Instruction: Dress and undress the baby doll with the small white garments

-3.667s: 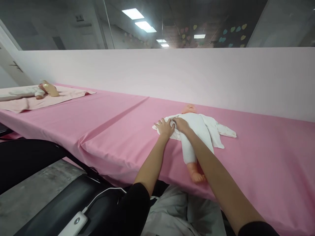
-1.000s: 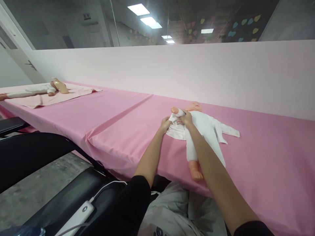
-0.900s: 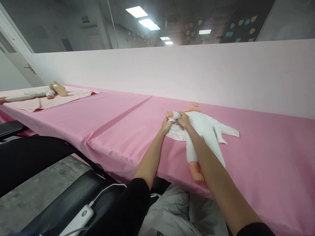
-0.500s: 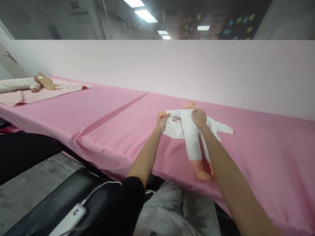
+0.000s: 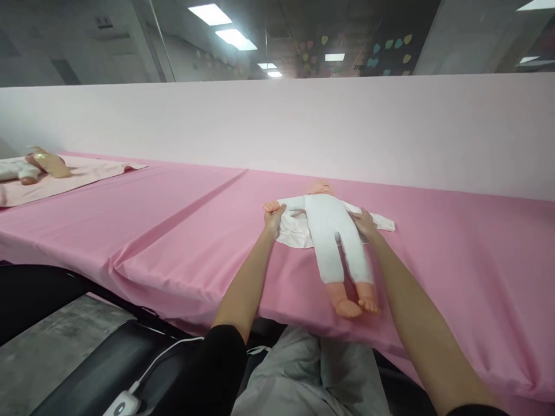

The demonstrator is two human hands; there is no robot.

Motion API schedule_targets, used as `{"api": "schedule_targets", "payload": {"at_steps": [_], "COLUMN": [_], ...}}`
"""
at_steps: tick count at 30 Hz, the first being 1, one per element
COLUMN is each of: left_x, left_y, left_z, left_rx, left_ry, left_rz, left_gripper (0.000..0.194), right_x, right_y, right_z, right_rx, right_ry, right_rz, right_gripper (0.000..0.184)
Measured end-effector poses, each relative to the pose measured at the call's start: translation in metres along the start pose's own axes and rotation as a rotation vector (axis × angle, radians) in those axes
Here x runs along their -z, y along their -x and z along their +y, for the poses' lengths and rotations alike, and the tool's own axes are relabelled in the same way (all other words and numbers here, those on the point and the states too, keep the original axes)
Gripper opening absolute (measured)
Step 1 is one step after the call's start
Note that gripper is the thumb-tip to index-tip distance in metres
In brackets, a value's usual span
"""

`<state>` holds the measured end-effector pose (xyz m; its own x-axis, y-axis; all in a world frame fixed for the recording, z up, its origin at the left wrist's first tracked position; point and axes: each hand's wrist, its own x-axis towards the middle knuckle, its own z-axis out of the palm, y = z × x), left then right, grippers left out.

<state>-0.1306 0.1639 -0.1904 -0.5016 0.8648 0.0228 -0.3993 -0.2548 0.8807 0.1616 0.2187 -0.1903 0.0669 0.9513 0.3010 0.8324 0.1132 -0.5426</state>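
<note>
A baby doll (image 5: 332,240) lies on its back on the pink table cover (image 5: 455,277), dressed in white leggings, bare feet toward me. A white baby garment (image 5: 299,228) is spread under it, one sleeve out to the right. My left hand (image 5: 274,218) is closed on the doll's left-side arm and sleeve. My right hand (image 5: 363,222) rests on the garment at the doll's other side; its fingers look curled on the cloth.
A second doll (image 5: 26,169) lies on a pale pink cloth (image 5: 73,176) at the far left. A pale partition wall (image 5: 303,133) runs behind the table. A black chair (image 5: 52,300) with a white cabled device (image 5: 124,403) stands at lower left.
The doll's arm has come out through the left sleeve. My right hand moved from the doll's left arm across its chest to the right side of the garment.
</note>
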Motion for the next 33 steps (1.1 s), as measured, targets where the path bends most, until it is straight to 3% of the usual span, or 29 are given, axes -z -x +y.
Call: {"api": "schedule_targets", "payload": {"at_steps": [3,9,17,28,33], "left_x": [0.001,0.002,0.004,0.012,0.022], "left_y": [-0.005,-0.008,-0.013,-0.007,-0.015], "left_z": [-0.004,-0.002,-0.001,0.012,0.014], "left_rx": [-0.024,-0.085,-0.076,-0.012,-0.061], "left_ry": [0.024,0.009,0.068,0.228,0.246], "left_rz": [-0.022,0.007,0.001,-0.024,-0.025], "left_gripper": [0.033,0.030,0.025,0.018,0.013], "right_x": [0.000,-0.004,-0.007,-0.008,-0.005], "right_y": [0.012,0.021,0.030,0.031,0.027], "right_z": [0.006,0.001,-0.004,0.002,0.010], "right_rx": [0.010,0.028,-0.153,-0.228,-0.300], "right_ry": [0.030,0.130,0.208,0.254,0.250], "right_rz": [-0.071,-0.026,0.106,0.269,0.305], "right_gripper": [0.036,0.043,0.047,0.051,0.048]}}
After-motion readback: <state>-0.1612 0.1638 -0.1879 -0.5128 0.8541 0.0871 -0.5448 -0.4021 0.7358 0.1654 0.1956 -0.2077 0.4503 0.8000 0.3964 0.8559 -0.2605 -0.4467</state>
